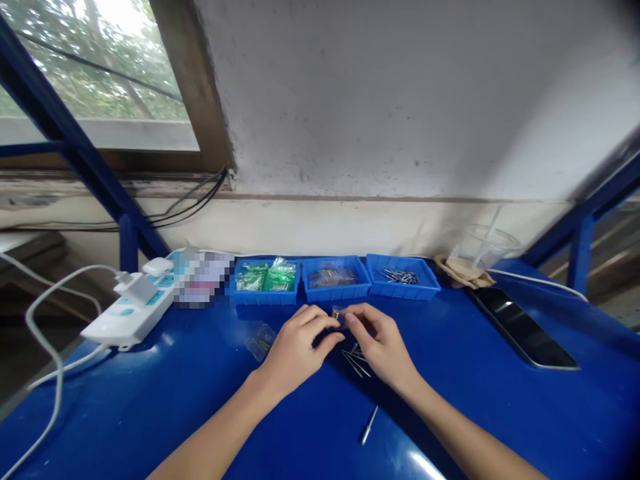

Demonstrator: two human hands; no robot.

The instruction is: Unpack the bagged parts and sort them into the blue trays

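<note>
Right fingers [356,327] pinch a small clear bag [337,312]; left fingers [324,323] are at its left side, grip I can't confirm from here. Loose metal pins [355,364] lie on the worktop [300,427] by the right fingers, lone pin [366,435] nearer the wearer. Second clear bag [259,341] left of left fingers; three blue trays [337,293] beyond both.

Pwr strip [123,320] L of 3 bins [337,293]; phone [525,330] R; rivet [366,435] in front.
</note>
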